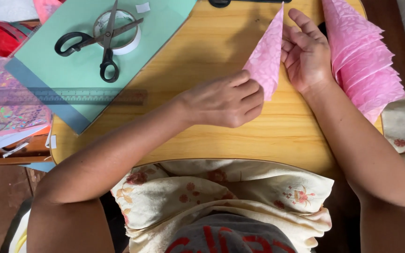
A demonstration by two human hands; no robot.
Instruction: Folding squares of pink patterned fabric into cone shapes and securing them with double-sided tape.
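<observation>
Left hand (228, 100) pinching folded pink paper (266, 58) on wooden table (202, 51), right hand (307, 54) open against its edge

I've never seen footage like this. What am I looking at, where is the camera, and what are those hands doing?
There is no machine here: a person works with two bare hands. The single picture comes from a camera worn on the person's head, looking straight down, so you see their arms and lap from above.

The surface is a small wooden table. The left hand pinches the lower corner of a pink patterned paper folded into a long triangle, while the right hand steadies its other edge. Beside the right hand lies a fanned stack of similar pink folded pieces.

To the left sits a green sheet with black-handled scissors lying across a roll of tape. A clear ruler lies along the sheet's lower edge, and shiny patterned papers lie at the far left.
</observation>
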